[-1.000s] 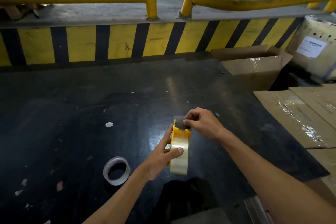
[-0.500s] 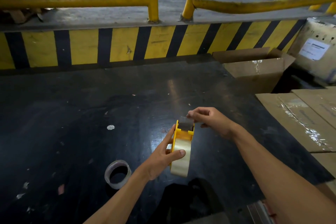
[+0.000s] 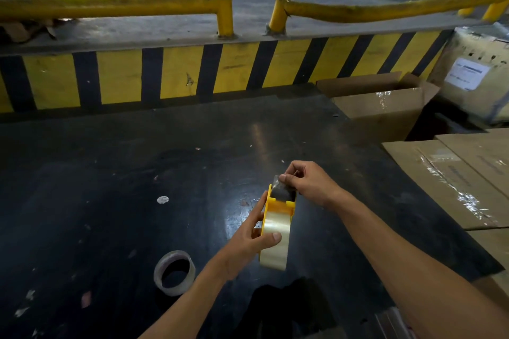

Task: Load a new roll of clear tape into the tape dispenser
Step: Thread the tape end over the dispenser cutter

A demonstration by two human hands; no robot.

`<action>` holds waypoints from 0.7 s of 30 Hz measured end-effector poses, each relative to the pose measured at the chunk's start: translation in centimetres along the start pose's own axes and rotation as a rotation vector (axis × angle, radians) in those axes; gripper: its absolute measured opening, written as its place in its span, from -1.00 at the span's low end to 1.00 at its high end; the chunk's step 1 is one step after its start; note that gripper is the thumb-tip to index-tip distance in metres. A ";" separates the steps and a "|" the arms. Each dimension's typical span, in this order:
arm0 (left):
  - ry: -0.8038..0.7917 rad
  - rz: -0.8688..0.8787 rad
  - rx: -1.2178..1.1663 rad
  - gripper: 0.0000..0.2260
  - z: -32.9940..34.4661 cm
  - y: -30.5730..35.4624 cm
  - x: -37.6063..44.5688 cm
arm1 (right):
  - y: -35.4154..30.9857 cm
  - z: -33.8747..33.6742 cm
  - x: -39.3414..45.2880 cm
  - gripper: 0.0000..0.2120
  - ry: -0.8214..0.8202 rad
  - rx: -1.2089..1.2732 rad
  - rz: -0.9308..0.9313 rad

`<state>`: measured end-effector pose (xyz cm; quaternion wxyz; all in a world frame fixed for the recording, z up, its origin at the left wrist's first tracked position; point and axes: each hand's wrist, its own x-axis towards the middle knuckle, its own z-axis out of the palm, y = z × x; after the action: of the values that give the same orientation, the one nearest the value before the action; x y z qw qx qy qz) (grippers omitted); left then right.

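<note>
Tape dispenser [image 3: 281,201], yellow plastic, is held above the black table [image 3: 137,173], front of centre and a little to our right. We see the roll of clear tape [image 3: 275,239] already seated in it, edge-on to the camera, its lower curve hanging below the yellow frame.

Our left hand [image 3: 248,242] is closed around the dispenser from the left side: thumb pressed on the face of the roll, fingers reaching along the yellow side wall. Our right hand [image 3: 305,181] is at the far end of the dispenser, thumb and forefinger pinched together on the loose end of the tape [image 3: 276,179], which stands up just above the dark mouth of the dispenser. The other fingers of that hand are curled in.

A second tape ring [image 3: 175,272], nearly used up, lies flat on the table near the left forearm, apart from the dispenser. Cardboard boxes [image 3: 454,179] sit along the right edge of the table. A yellow-and-black striped wall [image 3: 179,74] runs behind the table.
</note>
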<state>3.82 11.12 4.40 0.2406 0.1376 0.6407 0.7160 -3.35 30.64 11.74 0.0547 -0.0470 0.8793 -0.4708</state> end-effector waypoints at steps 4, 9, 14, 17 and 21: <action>-0.022 -0.020 0.002 -0.10 0.1 -0.1 0.0 | 0.0 0.2 0.3 -0.79 0.043 0.012 0.022; -0.033 -0.032 0.001 -0.11 0.2 -0.3 0.1 | 0.2 0.2 0.3 -0.80 0.018 0.060 0.078; -0.033 -0.024 -0.004 -0.17 -0.4 -0.4 0.1 | 1.1 -0.4 0.7 -0.84 -0.083 0.322 0.256; -0.030 -0.006 0.006 -0.15 -0.7 -0.7 0.1 | 1.3 -0.7 0.6 -0.84 -0.175 0.432 0.401; -0.009 0.020 -0.035 -0.13 -0.7 -0.5 0.1 | 1.6 0.1 -0.6 -0.80 -0.116 0.562 0.525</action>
<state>3.44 10.60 3.78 0.2388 0.1432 0.6257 0.7287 -2.81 31.53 10.39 0.2336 0.1702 0.6935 -0.6600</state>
